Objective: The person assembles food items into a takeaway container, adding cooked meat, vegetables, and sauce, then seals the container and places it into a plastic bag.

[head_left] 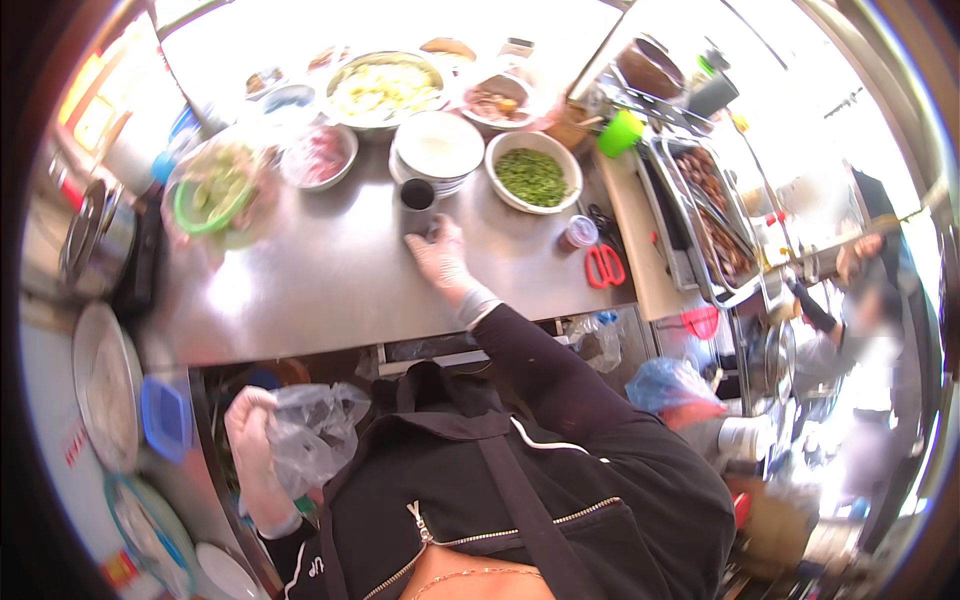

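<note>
My right hand, in a thin clear glove, is closed on a small dark cup on the steel counter, just in front of a stack of white plates. My left hand, also gloved, is low at the left, off the counter's near edge. Its fingers pinch a crumpled clear plastic bag that hangs beside my body. A white bowl of chopped green herbs stands right of the plates. Left of them is a bowl of pinkish slices.
Behind the plates stands a large bowl of pale yellow pieces. Red-handled scissors and a small lidded tub lie at the right. A green basket is at the left. A metal tray of brown food stands further right; people are beyond.
</note>
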Demonstrator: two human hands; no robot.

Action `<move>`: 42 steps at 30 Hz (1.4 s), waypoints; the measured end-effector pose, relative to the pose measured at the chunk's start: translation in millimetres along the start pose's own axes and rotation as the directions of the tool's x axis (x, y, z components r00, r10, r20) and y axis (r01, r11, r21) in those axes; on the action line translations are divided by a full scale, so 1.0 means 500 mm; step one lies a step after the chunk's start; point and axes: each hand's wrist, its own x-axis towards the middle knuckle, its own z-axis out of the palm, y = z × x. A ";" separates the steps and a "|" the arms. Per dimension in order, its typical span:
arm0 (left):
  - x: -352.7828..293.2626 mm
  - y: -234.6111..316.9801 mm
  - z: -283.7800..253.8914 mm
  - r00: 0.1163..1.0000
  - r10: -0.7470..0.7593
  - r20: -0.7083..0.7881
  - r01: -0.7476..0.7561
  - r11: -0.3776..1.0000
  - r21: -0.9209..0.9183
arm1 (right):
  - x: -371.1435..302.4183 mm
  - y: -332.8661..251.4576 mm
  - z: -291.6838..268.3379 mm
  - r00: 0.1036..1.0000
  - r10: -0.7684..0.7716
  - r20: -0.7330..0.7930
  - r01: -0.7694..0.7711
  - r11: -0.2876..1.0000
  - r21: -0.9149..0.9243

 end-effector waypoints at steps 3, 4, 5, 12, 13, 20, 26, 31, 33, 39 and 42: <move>0.034 0.000 0.031 0.993 -0.073 0.097 0.081 0.994 -0.073 | 0.025 -0.013 0.063 0.999 0.032 -0.035 -0.030 0.999 0.041; 0.052 -0.010 0.037 0.986 -0.090 0.138 0.100 0.993 -0.066 | 0.034 -0.020 0.073 0.998 0.057 -0.025 -0.053 0.990 0.127; 0.065 -0.009 0.044 0.982 -0.077 0.172 0.089 0.994 -0.066 | 0.034 -0.030 0.083 0.997 0.083 -0.005 -0.080 0.973 0.214; 0.108 0.022 0.133 0.963 -0.076 0.260 0.090 0.995 -0.042 | -0.014 -0.069 -0.013 0.977 -0.111 0.180 0.075 0.978 0.193; 0.115 0.032 0.142 0.958 -0.101 0.270 0.099 0.995 0.021 | -0.019 -0.058 -0.046 0.952 -0.160 0.261 0.091 0.962 0.256; 0.180 -0.020 0.241 0.983 -0.085 0.161 0.077 0.995 0.060 | 0.103 -0.117 -0.507 0.724 -0.379 0.577 0.311 0.925 0.217; 0.235 -0.197 0.337 0.991 0.064 -0.119 -0.031 0.965 0.261 | 0.387 -0.084 -0.847 0.933 -0.357 0.052 0.333 0.906 0.260; 0.249 -0.241 0.415 0.966 0.157 -0.205 -0.060 0.908 0.414 | 0.652 0.025 -1.049 0.804 -0.294 -0.517 0.358 0.933 0.026; 0.250 -0.245 0.422 0.958 0.202 -0.205 -0.080 0.871 0.485 | 0.744 0.043 -1.113 0.743 -0.358 -0.565 0.300 0.933 -0.197; 0.227 -0.227 0.460 0.906 0.274 -0.322 -0.019 0.787 0.617 | 1.007 0.073 -1.227 0.748 -0.344 -0.567 -0.113 0.776 -0.620; 0.212 -0.205 0.494 0.851 0.312 -0.422 0.078 0.720 0.690 | 1.126 0.098 -1.252 0.777 -0.303 -0.552 -0.165 0.747 -0.643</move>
